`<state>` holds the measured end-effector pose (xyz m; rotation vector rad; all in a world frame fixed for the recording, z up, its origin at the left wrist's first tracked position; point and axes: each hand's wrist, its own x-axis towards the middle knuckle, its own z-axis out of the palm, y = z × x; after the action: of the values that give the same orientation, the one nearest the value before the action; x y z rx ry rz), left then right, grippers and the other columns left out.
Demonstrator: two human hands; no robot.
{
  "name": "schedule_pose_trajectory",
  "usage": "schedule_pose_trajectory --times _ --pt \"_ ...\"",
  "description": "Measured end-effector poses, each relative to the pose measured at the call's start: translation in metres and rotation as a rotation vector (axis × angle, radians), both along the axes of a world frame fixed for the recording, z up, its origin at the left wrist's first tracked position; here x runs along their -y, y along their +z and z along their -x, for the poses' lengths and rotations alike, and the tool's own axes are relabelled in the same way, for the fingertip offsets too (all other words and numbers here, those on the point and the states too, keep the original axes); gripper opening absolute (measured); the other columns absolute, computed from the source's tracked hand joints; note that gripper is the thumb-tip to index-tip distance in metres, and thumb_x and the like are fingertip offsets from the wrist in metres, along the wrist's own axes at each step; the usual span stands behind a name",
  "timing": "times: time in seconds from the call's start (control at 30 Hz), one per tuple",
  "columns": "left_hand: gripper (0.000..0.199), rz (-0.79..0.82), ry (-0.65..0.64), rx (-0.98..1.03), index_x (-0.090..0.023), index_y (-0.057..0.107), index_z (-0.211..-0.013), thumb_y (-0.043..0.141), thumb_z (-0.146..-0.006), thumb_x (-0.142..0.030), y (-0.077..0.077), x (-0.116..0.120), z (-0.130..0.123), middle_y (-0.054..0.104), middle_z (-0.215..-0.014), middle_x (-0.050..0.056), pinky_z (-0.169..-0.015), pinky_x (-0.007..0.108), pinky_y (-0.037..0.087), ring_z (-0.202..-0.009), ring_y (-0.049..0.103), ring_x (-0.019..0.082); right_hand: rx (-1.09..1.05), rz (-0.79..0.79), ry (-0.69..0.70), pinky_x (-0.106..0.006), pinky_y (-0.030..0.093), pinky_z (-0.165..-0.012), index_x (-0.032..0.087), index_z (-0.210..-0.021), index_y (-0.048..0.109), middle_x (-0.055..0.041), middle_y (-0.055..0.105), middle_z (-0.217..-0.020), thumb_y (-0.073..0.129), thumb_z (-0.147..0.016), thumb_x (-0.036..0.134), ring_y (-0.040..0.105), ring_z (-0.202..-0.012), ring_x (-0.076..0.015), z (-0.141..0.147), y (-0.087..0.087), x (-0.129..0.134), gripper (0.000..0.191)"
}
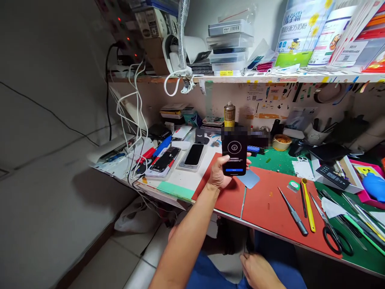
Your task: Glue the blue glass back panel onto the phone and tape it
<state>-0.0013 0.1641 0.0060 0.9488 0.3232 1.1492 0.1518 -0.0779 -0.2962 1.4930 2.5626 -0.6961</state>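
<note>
My left hand (221, 173) is closed around a smartphone (234, 160), held upright above the bench with its screen facing me. The lit screen shows a round face icon inside a dotted ring, small text and a blue button. My right hand (255, 269) rests low by my lap, below the bench edge, with its fingers curled in and nothing visible in them. Just behind the phone, a blue-grey flat sheet (250, 179) lies on the red mat (270, 204).
Left on the bench lie a phone in a clear tray (194, 154) and an opened phone (165, 159). To the right are a grey pen-like tool (293, 212), a yellow tool (309, 208) and scissors (331, 228). White cables (132, 120) hang at the left; a loaded shelf (270, 77) runs overhead.
</note>
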Motion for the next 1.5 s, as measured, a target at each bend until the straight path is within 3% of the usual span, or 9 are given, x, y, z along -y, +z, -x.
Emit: schedule_pose_trajectory --times 0.13,0.4,0.5,0.6,0.73,0.93,1.3,1.5 --pt "0.051 -0.044 0.007 -0.021 -0.013 0.079 -0.111 0.084 -0.061 -0.018 -0.007 0.004 0.001 0.077 -0.137 0.020 -0.106 0.055 0.060 -0.120 0.076 0.042 0.041 0.055 -0.002 -0.047 0.064 -0.098 0.016 -0.126 0.072 -0.0088 0.075 -0.125 0.073 -0.106 0.037 0.075 -0.110 -0.0237 0.006 -0.005 0.002 0.029" --pt "0.065 -0.041 -0.003 -0.035 -0.015 0.077 -0.124 0.080 -0.059 -0.013 -0.009 0.006 0.002 0.078 -0.132 0.019 -0.101 0.054 0.061 -0.112 0.078 0.039 0.056 0.080 -0.012 -0.047 0.064 -0.099 0.016 -0.125 0.072 -0.0087 0.075 -0.125 0.073 -0.106 0.038 0.075 -0.111 -0.0237 0.005 -0.005 0.001 0.028" --pt "0.058 -0.023 -0.015 -0.022 -0.012 0.078 -0.123 0.081 -0.065 -0.021 -0.006 0.006 0.003 0.078 -0.132 0.021 -0.095 0.051 0.063 -0.109 0.079 0.039 0.063 0.090 -0.012 -0.047 0.064 -0.099 0.016 -0.126 0.072 -0.0090 0.074 -0.126 0.072 -0.106 0.038 0.075 -0.111 -0.0238 0.006 -0.006 0.001 0.029" --pt "0.052 0.011 -0.026 0.008 -0.011 0.079 -0.121 0.075 -0.083 -0.047 -0.002 0.006 0.001 0.080 -0.127 0.023 -0.089 0.049 0.064 -0.105 0.079 0.037 0.062 0.093 -0.014 -0.047 0.063 -0.099 0.017 -0.129 0.071 -0.0095 0.074 -0.128 0.073 -0.106 0.038 0.074 -0.112 -0.0242 0.006 -0.006 0.001 0.031" --pt "0.075 0.050 -0.032 0.030 -0.013 0.079 -0.125 0.055 -0.095 -0.077 0.001 0.004 -0.001 0.081 -0.124 0.023 -0.085 0.048 0.064 -0.099 0.080 0.036 0.066 0.094 -0.017 -0.047 0.063 -0.099 0.017 -0.128 0.071 -0.0094 0.074 -0.128 0.072 -0.106 0.038 0.074 -0.112 -0.0243 0.007 -0.006 0.001 0.031" --pt "0.078 0.093 -0.057 0.004 -0.012 0.079 -0.123 0.058 -0.092 -0.081 -0.001 0.000 0.001 0.080 -0.126 0.024 -0.091 0.052 0.064 -0.104 0.081 0.040 0.069 0.092 -0.007 -0.047 0.063 -0.099 0.016 -0.126 0.072 -0.0092 0.074 -0.126 0.072 -0.106 0.038 0.074 -0.111 -0.0240 0.007 -0.007 0.002 0.030" --pt "0.091 0.107 -0.050 -0.016 -0.007 0.080 -0.112 0.063 -0.081 -0.090 -0.009 -0.014 0.004 0.083 -0.104 0.025 -0.093 0.051 0.061 -0.107 0.078 0.043 0.069 0.060 0.003 -0.048 0.063 -0.100 0.017 -0.127 0.071 -0.0092 0.074 -0.127 0.072 -0.107 0.038 0.074 -0.113 -0.0243 0.007 -0.008 0.003 0.030" --pt "0.086 0.100 -0.020 -0.015 -0.012 0.077 -0.119 0.060 -0.083 -0.088 -0.013 -0.030 0.007 0.082 -0.113 0.021 -0.094 0.049 0.059 -0.114 0.076 0.041 0.071 0.047 -0.012 -0.047 0.064 -0.099 0.016 -0.126 0.072 -0.0088 0.075 -0.125 0.072 -0.106 0.038 0.075 -0.110 -0.0237 0.006 -0.005 0.003 0.029"
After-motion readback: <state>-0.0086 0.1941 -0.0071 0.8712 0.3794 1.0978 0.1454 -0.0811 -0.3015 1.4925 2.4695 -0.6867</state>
